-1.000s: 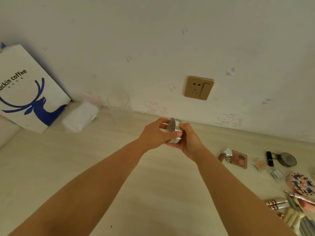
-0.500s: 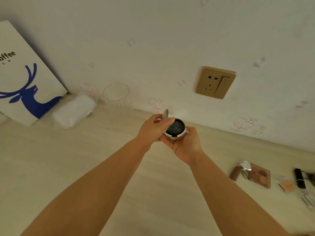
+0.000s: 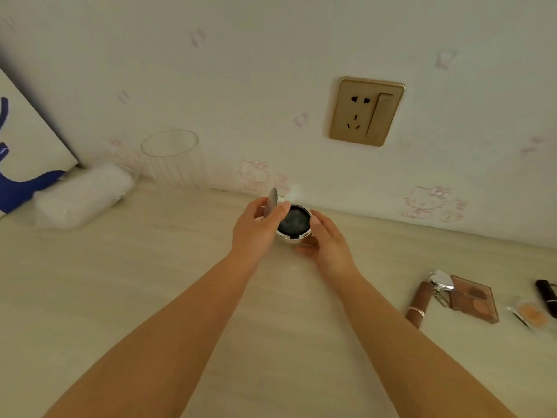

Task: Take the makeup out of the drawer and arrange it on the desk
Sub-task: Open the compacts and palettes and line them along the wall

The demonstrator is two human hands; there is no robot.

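Both hands meet over the far middle of the desk (image 3: 150, 297), near the wall. Her left hand (image 3: 256, 233) pinches the raised silver lid (image 3: 272, 202) of a small round compact (image 3: 294, 224), tilting it up on edge. Her right hand (image 3: 327, 241) curves loosely round the compact's other side, fingers relaxed; whether they actually touch it is unclear. Inside, a dark round surface shows.

To the right, already laid out, are a brown lipstick (image 3: 419, 303), a silver eyelash curler (image 3: 441, 282), a brown eyeshadow palette (image 3: 473, 303), a small orange pan (image 3: 532, 313) and a black tube (image 3: 547, 297) at the frame edge. So the arranging looks well under way. The drawer is out of sight, so what remains cannot be judged.

At far left, a white bag (image 3: 27, 146) carries a blue deer design, with no lettering in view. Faint pink Hello Kitty figures dot the wallpaper (image 3: 256, 176).
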